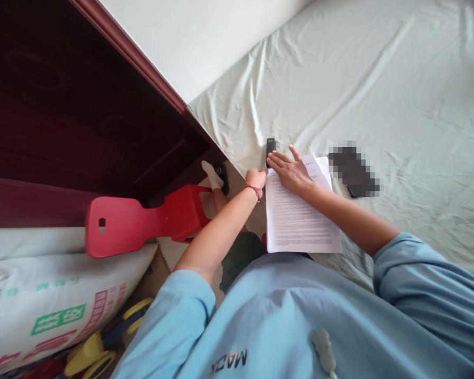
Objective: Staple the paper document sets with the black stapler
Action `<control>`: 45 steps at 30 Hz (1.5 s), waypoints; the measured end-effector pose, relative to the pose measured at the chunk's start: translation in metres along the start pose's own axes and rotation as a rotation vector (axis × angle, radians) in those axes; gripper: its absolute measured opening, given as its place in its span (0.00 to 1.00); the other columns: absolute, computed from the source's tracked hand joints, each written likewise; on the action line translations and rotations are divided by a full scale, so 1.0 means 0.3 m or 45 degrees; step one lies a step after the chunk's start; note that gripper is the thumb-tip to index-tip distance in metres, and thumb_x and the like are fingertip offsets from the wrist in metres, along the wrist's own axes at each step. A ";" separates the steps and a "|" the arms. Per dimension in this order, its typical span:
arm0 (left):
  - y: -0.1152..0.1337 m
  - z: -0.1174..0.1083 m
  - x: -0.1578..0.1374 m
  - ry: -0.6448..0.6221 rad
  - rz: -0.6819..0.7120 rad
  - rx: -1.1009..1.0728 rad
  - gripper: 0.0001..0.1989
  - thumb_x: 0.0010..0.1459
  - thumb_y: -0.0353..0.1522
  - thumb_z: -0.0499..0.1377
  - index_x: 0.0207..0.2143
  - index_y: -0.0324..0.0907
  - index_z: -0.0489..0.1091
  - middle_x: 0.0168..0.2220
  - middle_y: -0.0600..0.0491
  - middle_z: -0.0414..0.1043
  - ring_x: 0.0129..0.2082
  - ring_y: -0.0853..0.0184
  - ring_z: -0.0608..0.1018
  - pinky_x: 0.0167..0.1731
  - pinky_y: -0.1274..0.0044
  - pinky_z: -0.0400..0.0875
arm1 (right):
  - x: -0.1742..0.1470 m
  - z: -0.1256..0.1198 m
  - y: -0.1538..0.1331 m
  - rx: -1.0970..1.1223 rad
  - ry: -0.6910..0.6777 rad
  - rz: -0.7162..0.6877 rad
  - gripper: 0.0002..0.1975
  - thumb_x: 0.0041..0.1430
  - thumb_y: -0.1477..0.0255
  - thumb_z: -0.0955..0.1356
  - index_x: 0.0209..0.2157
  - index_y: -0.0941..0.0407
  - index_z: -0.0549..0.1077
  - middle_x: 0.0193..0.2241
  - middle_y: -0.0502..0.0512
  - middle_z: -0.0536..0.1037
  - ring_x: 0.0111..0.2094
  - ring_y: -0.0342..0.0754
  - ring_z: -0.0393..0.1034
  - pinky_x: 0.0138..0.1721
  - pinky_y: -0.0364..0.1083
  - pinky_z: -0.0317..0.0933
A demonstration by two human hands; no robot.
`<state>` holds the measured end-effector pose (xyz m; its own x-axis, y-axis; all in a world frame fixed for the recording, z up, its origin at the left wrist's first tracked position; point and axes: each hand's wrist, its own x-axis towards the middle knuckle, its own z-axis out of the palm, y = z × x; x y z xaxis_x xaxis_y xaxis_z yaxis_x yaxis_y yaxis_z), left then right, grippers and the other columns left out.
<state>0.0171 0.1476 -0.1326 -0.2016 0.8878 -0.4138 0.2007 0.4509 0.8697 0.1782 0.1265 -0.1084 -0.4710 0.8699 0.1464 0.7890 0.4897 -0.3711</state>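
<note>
A stack of printed paper sheets [300, 226] lies at the edge of the bed, close to my body, with some sheets sticking out unevenly at the upper right. My left hand [256, 179], with a red string round its wrist, is closed at the stack's upper left corner. Flat across the top of the sheets rests my right hand [292, 171], fingers stretched out and thumb apart. Its fingertips reach the near end of a narrow black object [270, 146], which looks like a stapler. The fingers partly cover that end.
A pixelated dark item [355, 171] lies on the pale bed sheet [379, 95] to the right. On the left stand a red plastic chair [122, 226], a printed white sack [55, 295] and a yellow toy-like object [89, 355]. A dark red wooden panel [82, 105] rises behind them.
</note>
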 end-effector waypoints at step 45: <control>-0.339 -0.166 -0.595 -0.252 -0.342 -0.651 0.40 0.35 0.54 0.83 0.44 0.35 0.85 0.48 0.39 0.86 0.62 0.43 0.82 0.70 0.55 0.71 | -0.310 -0.034 0.106 0.464 0.716 0.761 0.04 0.66 0.68 0.69 0.41 0.51 0.73 0.36 0.54 0.79 0.37 0.51 0.73 0.43 0.51 0.67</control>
<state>-0.0152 -0.0613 -0.1339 0.0102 0.7717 -0.6360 -0.3284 0.6033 0.7268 0.2510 0.0618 -0.1244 0.3166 0.9209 0.2271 0.6213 -0.0205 -0.7833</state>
